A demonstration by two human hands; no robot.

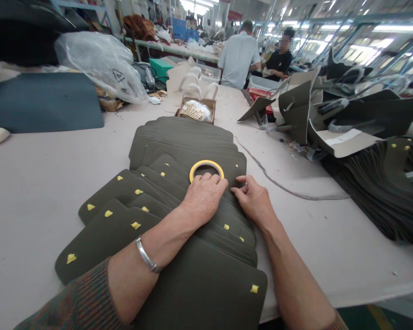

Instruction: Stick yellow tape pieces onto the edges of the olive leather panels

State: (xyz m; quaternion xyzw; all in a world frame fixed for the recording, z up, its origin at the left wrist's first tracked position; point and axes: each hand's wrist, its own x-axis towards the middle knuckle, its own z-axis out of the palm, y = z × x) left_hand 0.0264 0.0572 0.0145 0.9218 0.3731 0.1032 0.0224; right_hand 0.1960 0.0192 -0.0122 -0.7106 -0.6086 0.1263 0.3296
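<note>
My left hand (205,195), with a silver bracelet at the wrist, is closed over the near rim of a roll of yellow tape (195,168). The roll lies on a fanned stack of dark olive, leather-like panels (206,275). Close to the right edge of the stack is my right hand (256,199), its fingers bent and thumb and index finger slightly apart. Nothing shows between those fingertips. A small metal stud (237,166) sits on the panel just beyond them. Small yellow tape pieces (136,225) dot several panels.
Behind the stack stands a box of gold chain (194,110). Bag parts (303,110) and another panel stack (375,188) crowd the right side. A cord (278,183) curves across the table. At left are a blue-grey sheet (41,103) and plastic bag (99,64). Two people (239,57) work farther back.
</note>
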